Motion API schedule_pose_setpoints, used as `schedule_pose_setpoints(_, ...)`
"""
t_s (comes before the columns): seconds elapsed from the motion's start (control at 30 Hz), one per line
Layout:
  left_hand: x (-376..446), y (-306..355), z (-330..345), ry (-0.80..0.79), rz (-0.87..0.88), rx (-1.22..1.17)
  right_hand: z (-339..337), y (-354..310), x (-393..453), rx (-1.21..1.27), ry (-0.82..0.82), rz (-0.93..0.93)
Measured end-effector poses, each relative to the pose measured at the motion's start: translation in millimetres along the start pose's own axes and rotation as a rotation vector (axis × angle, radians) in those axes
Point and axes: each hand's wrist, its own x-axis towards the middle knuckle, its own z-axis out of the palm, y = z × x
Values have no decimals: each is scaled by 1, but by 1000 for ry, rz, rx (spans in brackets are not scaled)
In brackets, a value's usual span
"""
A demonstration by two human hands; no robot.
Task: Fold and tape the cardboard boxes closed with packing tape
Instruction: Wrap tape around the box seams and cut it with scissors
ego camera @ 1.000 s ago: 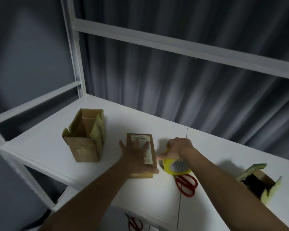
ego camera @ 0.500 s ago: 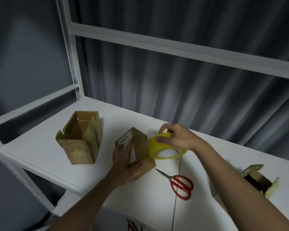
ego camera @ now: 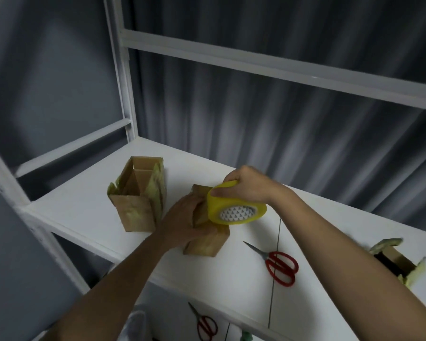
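A small closed cardboard box (ego camera: 208,242) stands upright near the front of the white shelf (ego camera: 84,207). My left hand (ego camera: 182,222) grips its left side, fingers wrapped around it. My right hand (ego camera: 247,187) holds a yellow roll of packing tape (ego camera: 234,207) against the box's top right, thumb on the roll's edge. An open box (ego camera: 138,200) with raised flaps stands to the left. Another open box (ego camera: 399,260) lies at the far right edge.
Red-handled scissors (ego camera: 278,265) lie on the shelf right of the held box. A second pair of red scissors (ego camera: 205,323) lies on a lower level. White frame posts (ego camera: 123,70) and a crossbar (ego camera: 280,67) stand behind, before a grey curtain.
My left hand tipped the small box from flat to upright. My right hand lifted the tape roll off the shelf and brought it against the box's top.
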Motion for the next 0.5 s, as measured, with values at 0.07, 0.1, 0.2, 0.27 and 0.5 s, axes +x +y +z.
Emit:
schedule_pose_setpoints(0.07, -5, -1, -3, 5, -25, -4, -3, 4, -3, -48, -3, 15)
schedule_pose_setpoints(0.1, -9, -5, -3, 4, -42, -24, -2, 11, -4, -129, -7, 54)
schedule_pose_setpoints(0.2, -20, -9, -2, -36, -77, -120, 17, 45, -8, -431, -100, 220)
schedule_pose_setpoints(0.27, -20, -6, -3, -83, -86, -152, 40, 62, -7, -346, -183, 308)
schedule_pose_setpoints(0.5, -3, 25, -16, -179, -274, 154, 61, 54, 15, -456, -265, 264)
